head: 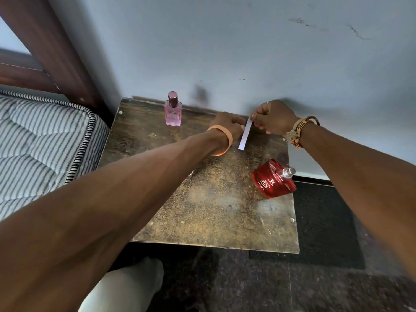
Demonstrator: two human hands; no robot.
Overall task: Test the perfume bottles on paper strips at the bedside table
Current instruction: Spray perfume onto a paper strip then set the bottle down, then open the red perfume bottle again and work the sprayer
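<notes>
My right grip [274, 118] is pinching the top of the white paper strip [245, 136], centre-right of frame. My left grip [227, 124] is curling beside it, hold unclear. The uncapped red glass perfume bottle [273, 179] is sitting by the right edge of the worn brown desk [213, 210], and my forearm risks toppling it. The pink glass perfume bottle [172, 111] is standing upper left, well apart. Moving room is lying lower middle.

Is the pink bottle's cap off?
No, the pink perfume bottle stands upright with its cap on at the back of the bedside table.

On our bedside table [202, 217] the far bottle [173, 111] stands back left, the near bottle [273, 180] by the right edge. Between them our left hand [227, 126] and right hand [273, 117] meet at the paper strip [245, 137].
</notes>
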